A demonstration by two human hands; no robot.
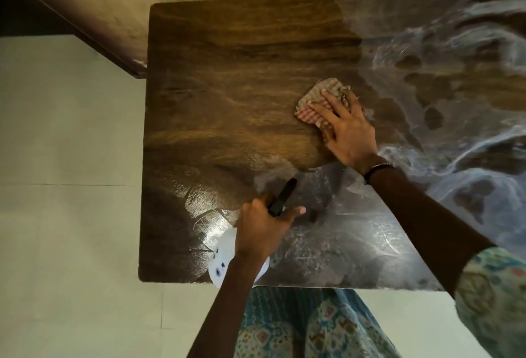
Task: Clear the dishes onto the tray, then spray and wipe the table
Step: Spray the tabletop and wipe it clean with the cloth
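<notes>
The white spray bottle (225, 258) is mostly hidden beneath the left hand (262, 226). The checked cloth (318, 98) is partly covered by the right hand (347, 132). The tabletop (227, 72) is cut off at the right edge.

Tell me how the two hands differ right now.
The left hand curls round the spray bottle, gripping its black trigger head; the right hand lies flat with fingers spread, pressing the checked cloth. The left is near the table's front edge; the right reaches farther across. Both are over the wet tabletop.
</notes>
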